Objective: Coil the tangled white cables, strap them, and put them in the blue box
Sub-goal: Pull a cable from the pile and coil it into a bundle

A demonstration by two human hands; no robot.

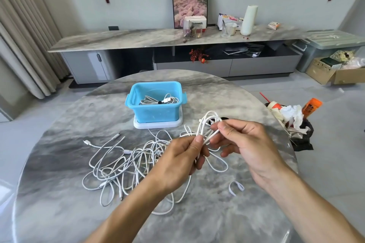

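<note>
**Both hands on one white cable**

Above the round grey marble table, the left hand and right hand pinch a looped thin white cable. The tangled white cables lie beneath. Beyond, the blue plastic box holds a strapped coil.
</note>
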